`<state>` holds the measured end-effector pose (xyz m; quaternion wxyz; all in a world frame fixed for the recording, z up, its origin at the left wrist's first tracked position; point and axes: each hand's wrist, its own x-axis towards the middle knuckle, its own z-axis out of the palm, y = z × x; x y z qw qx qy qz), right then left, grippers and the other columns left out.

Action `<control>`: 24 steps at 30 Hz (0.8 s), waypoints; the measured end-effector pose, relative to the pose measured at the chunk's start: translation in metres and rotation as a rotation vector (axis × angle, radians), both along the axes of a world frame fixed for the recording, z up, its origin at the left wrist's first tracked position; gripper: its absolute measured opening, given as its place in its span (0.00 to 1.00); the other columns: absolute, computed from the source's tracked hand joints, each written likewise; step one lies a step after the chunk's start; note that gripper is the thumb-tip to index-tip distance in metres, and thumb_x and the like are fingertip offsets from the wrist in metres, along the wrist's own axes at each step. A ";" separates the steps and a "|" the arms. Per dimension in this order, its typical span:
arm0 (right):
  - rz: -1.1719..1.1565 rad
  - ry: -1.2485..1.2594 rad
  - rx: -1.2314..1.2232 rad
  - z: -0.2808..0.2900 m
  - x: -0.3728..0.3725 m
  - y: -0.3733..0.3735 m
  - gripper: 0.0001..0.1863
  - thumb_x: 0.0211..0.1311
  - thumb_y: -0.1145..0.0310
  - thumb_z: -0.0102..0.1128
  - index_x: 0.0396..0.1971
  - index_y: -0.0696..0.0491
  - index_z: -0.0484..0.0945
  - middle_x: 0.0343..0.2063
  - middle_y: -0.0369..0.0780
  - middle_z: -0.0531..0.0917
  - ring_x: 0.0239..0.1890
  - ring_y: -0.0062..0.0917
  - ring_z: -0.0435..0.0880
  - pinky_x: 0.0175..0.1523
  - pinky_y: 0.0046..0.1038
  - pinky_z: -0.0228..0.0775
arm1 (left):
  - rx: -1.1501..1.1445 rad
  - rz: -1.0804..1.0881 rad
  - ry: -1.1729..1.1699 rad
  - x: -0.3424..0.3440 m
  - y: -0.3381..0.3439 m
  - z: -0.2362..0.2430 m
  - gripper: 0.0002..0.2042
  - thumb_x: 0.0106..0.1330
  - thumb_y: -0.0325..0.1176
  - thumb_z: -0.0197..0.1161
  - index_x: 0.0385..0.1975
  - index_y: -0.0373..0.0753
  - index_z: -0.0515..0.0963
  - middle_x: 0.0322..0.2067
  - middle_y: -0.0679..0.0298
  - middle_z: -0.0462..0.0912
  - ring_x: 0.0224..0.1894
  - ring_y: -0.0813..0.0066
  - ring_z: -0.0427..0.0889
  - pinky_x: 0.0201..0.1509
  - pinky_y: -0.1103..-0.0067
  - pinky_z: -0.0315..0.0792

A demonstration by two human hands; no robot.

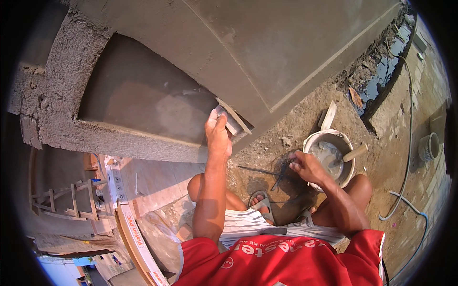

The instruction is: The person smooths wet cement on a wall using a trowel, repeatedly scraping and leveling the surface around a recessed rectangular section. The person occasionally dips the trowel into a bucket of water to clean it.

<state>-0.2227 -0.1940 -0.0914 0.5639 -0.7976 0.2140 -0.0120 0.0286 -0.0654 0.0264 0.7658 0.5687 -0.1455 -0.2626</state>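
My left hand (218, 135) reaches up to the lower corner of a recessed panel (148, 95) in a grey plastered wall. Its fingers close round a pale, flat wooden piece (233, 126) smeared with plaster; the exact kind I cannot make out. A thin wooden strip (234, 114) slants right beside that piece, and I cannot tell whether the two are joined. My right hand (309, 168) is by the left rim of a white bucket (351, 171), fingers curled, anything inside them hidden. Wet grey mix (329, 155) fills part of the bucket, and a wooden handle (355, 152) sticks out of it.
A wooden piece (329, 114) leans at the bucket's far side. Dark thin sticks (260, 170) lie on the dirt before my sandalled foot (261, 204). A hose (409, 119) and another bucket (428, 147) are at right, past a water-filled ditch (386, 66). Long boxes (136, 233) lie left.
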 end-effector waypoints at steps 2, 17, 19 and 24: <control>-0.011 -0.041 0.004 -0.005 -0.001 0.000 0.18 0.62 0.65 0.61 0.49 0.57 0.76 0.24 0.47 0.80 0.29 0.39 0.81 0.37 0.37 0.71 | 0.016 0.021 -0.046 0.002 0.003 0.018 0.18 0.71 0.25 0.47 0.60 0.31 0.64 0.53 0.59 0.76 0.53 0.71 0.77 0.59 0.73 0.72; 0.059 0.066 -0.113 0.011 0.001 -0.004 0.18 0.61 0.69 0.60 0.50 0.58 0.76 0.27 0.49 0.83 0.32 0.41 0.83 0.40 0.37 0.73 | 0.115 0.554 0.091 -0.066 -0.032 -0.085 0.14 0.65 0.30 0.63 0.45 0.34 0.66 0.37 0.60 0.74 0.36 0.77 0.75 0.34 0.76 0.74; 0.085 0.090 -0.128 0.012 0.002 -0.003 0.18 0.61 0.70 0.60 0.50 0.59 0.76 0.26 0.47 0.82 0.30 0.37 0.83 0.39 0.35 0.73 | 0.034 0.627 0.108 -0.067 -0.055 -0.094 0.15 0.65 0.31 0.63 0.44 0.35 0.65 0.36 0.60 0.72 0.35 0.75 0.73 0.35 0.76 0.72; 0.057 0.051 -0.169 -0.001 -0.009 -0.010 0.18 0.60 0.71 0.62 0.50 0.59 0.76 0.25 0.46 0.82 0.29 0.32 0.81 0.37 0.33 0.72 | 0.109 0.825 -0.013 -0.060 -0.098 -0.088 0.14 0.67 0.30 0.59 0.45 0.33 0.64 0.39 0.54 0.72 0.39 0.67 0.74 0.44 0.71 0.71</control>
